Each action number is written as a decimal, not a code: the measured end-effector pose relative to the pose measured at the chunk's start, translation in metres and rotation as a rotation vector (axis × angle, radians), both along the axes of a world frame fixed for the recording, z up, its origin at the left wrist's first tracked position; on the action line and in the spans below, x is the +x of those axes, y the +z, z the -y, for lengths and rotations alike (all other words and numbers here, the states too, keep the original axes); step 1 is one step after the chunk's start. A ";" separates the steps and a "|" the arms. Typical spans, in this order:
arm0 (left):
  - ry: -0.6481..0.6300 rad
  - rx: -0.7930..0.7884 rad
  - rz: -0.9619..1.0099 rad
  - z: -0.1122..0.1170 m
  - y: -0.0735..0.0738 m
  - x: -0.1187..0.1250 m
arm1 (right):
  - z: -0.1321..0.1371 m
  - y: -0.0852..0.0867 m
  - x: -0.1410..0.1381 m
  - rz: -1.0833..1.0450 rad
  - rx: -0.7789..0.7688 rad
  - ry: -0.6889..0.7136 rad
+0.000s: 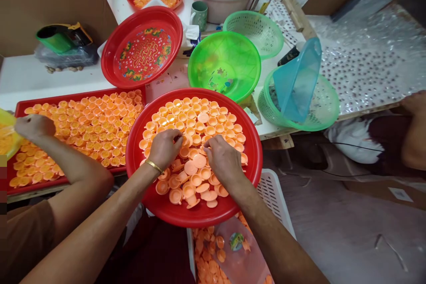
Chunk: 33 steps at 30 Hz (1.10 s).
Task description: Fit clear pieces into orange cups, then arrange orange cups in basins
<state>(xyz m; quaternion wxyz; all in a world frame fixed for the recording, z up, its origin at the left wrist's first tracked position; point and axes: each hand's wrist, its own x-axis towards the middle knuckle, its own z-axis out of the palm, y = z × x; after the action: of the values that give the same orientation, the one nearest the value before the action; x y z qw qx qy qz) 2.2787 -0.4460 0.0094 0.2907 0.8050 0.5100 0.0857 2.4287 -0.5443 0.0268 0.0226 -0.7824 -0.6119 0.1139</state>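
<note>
A large red round tray (159,206) sits in front of me, filled with several small orange plastic caps (196,117). The far ones stand in neat rows, the near ones lie jumbled. My left hand (164,147), with a gold bracelet on the wrist, rests on the caps at the tray's middle, fingers curled and pinching one cap. My right hand (223,159) is beside it, fingers bent down onto the caps, pinching one at its fingertips.
A co-worker's arm (66,159) reaches over a red rectangular tray (20,108) of orange caps at left. Beyond lie an empty red plate (113,49), green bowl (226,64), green baskets (324,111), a pink basin (226,2). A white crate (276,195) with loose caps stands below.
</note>
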 end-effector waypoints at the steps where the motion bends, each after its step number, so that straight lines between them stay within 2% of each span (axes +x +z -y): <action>1: 0.027 -0.029 0.025 0.000 0.000 -0.001 | 0.000 0.000 0.000 0.037 0.014 0.030; 6: 0.074 -0.110 0.092 0.001 0.003 -0.008 | 0.003 -0.001 0.001 0.236 0.074 0.273; 9: 0.027 -0.080 0.076 0.007 0.006 -0.010 | 0.005 -0.002 0.001 0.231 0.044 0.322; 14: -0.003 -0.066 0.080 0.008 0.007 -0.007 | 0.008 0.000 -0.002 0.074 -0.014 0.244; 16: 0.010 -0.078 0.101 0.003 0.011 -0.004 | 0.007 0.003 0.001 -0.012 0.031 0.177; 19: -0.005 -0.129 0.108 0.005 0.024 0.005 | -0.005 0.007 0.016 -0.082 0.137 -0.006; 21: -0.081 -0.196 0.114 0.024 0.035 0.014 | -0.019 0.009 0.030 -0.098 0.133 -0.087; 23: -0.230 -0.273 0.113 0.059 0.045 0.026 | -0.036 0.009 0.043 -0.096 0.092 -0.082; 26: -0.553 -0.390 0.092 0.115 0.053 0.040 | -0.060 0.005 0.053 -0.028 0.076 0.028; 27: -0.642 -0.409 0.103 0.125 0.053 0.043 | -0.067 0.003 0.053 0.007 0.077 0.071; 28: -0.680 -0.406 0.117 0.128 0.053 0.045 | -0.074 0.000 0.053 0.042 0.070 0.112; 29: -0.663 -0.373 0.131 0.124 0.052 0.047 | -0.079 -0.002 0.051 0.073 0.054 0.148; 30: -0.590 -0.308 0.138 0.112 0.049 0.047 | -0.085 -0.005 0.050 0.098 0.037 0.173; 33: -0.283 -0.024 0.092 0.049 0.038 0.048 | -0.097 -0.008 0.045 0.125 -0.001 0.210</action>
<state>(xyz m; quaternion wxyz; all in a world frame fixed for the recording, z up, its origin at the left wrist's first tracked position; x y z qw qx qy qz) 2.3264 -0.4947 0.0473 0.3324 0.8606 0.3785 0.0745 2.4733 -0.4478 0.0191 -0.0279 -0.7196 -0.6906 0.0669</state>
